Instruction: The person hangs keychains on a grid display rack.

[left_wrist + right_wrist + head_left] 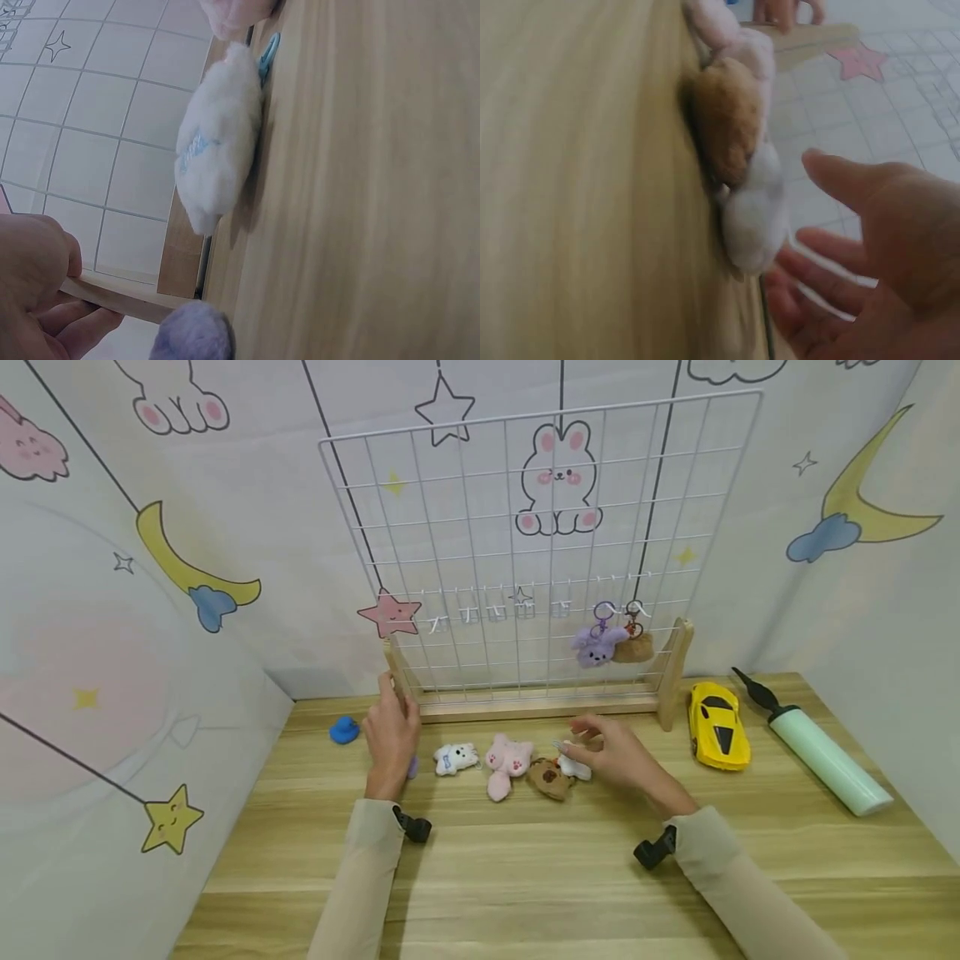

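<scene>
My left hand [392,735] grips the left wooden upright [124,301] of the stand between thumb and fingers. Beneath that hand, a purple plush [193,334] lies mostly hidden on the table. To its right is a white plush with a blue bow [454,759], then a pink plush [507,760] and a brown plush [551,778]. A second white plush [751,229] lies at the end of this row. Close beside it is my right hand [617,753], its fingers spread and loosely bent, with nothing between them.
A white wire grid [480,556] rises from the stand, with several small hooks. A purple plush keychain [597,647] and a brown one [636,648] hang at its right. A blue rubber duck [344,730], yellow toy car [717,727] and green hand pump [828,760] lie around it.
</scene>
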Tool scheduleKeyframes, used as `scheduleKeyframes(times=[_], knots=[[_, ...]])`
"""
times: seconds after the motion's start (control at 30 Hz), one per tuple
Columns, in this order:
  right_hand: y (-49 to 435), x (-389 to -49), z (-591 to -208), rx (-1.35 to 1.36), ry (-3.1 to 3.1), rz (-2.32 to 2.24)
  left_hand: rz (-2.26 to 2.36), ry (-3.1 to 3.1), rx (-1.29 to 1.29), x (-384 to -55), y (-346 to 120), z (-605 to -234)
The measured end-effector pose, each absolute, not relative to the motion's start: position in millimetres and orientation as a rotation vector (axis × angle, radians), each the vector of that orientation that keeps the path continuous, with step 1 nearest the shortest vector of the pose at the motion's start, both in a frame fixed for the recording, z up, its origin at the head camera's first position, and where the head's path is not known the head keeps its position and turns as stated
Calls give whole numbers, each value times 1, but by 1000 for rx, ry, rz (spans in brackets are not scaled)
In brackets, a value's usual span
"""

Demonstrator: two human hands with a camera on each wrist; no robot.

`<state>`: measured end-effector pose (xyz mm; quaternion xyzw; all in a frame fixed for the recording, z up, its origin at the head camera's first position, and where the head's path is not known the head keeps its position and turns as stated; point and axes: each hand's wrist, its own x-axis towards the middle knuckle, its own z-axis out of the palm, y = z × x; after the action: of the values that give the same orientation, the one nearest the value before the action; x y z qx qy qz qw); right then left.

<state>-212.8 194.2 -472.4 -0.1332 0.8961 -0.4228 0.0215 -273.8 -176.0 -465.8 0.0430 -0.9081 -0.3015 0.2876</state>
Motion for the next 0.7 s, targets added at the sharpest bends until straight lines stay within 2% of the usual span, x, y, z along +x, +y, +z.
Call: scheduleKeyframes(times=[0.17,0.43,0.7], knots=[[187,-214,-479,-487,2924,-1060,-801,-2420,110,-274,-176,-465],[194,-215,-476,-539,2902,-1008,-807,-2426,120,-274,-176,-464],[203,-213,-473,-530,2997,-767,-810,-2434,124,-273,-175,-464]])
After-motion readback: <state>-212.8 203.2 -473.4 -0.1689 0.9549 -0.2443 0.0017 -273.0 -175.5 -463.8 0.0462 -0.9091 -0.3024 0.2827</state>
